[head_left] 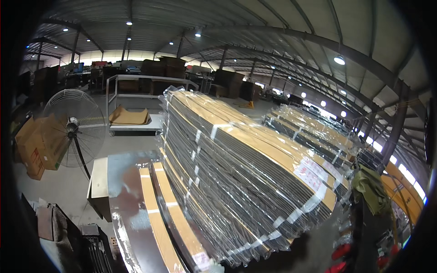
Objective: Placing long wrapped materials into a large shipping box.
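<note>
Our hands barely show, if at all: a pale patch (217, 268) at the lower edge may be fingertips, too cut off to say whose side it belongs to.

Beneath us stretches a desk (125, 191), dark brown with cloudy grey blotches and a scuffed, whitish left edge. Around it we have a big shed with a ribbed roof and bright lamps (339, 60); a large round fan (72, 127) stands to the left, before cardboard boxes (34, 143), and a white cart (157, 122) farther off carries a bent sheet of cardboard (129, 116).

Two tan strips (160, 223) lie side by side on the desk, banded with white tape, just left of a tall stack (241, 177) of thin, dark flat packs in clear film (shiny, and rather crinkled). Both strips run lengthwise from the far side toward us, their near ends slanting rightward in our view; the stack's long axis slants the same way, more steeply to the right.

That pale patch sits right by the near end of the right-hand strip, beside its white label (200, 260). Whether our hands are open, closed or gripping it, we cannot tell.
</note>
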Demonstrator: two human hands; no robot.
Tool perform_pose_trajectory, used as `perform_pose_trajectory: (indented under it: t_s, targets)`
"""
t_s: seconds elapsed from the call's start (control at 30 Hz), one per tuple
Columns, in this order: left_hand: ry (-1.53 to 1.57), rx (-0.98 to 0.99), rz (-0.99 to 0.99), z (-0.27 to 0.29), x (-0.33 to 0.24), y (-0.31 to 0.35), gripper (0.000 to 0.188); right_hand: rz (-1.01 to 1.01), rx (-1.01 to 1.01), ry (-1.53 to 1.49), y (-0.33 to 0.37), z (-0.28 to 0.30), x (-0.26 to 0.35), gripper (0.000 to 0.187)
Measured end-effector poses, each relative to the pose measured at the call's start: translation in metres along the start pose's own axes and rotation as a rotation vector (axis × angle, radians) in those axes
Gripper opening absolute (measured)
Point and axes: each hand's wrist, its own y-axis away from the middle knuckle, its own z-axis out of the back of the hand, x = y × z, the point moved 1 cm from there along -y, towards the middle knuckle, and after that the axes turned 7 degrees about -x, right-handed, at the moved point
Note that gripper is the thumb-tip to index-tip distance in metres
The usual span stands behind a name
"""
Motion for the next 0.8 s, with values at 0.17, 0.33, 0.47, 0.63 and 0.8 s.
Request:
perform_pose_trajectory:
  t_s: [0.17, 0.33, 0.47, 0.63, 0.8]
  targets:
    - [-0.221, -0.072, -0.182, -0.011, -0.016, 0.000, 0.043, -0.017, 0.091, -0.187, 0.031, 0.080, 0.011, 0.038]
    - [-0.257, -0.092, -0.223, -0.007, -0.027, 0.001, 0.044, -0.031, 0.217, -0.043, 0.022, 0.062, -0.004, 0.046]
    - [-0.282, -0.100, -0.267, -0.002, -0.037, 0.008, 0.044, -0.012, 0.246, -0.011, 0.007, 0.047, 0.003, 0.053]
    - [-0.289, -0.132, -0.319, 0.008, -0.046, 0.018, 0.045, 0.089, 0.346, -0.038, 0.022, 0.054, 0.003, 0.064]
    - [-0.312, -0.200, -0.388, 0.038, -0.050, 0.032, 0.046, 0.258, 0.563, -0.112, 0.055, 0.077, 0.009, 0.075]
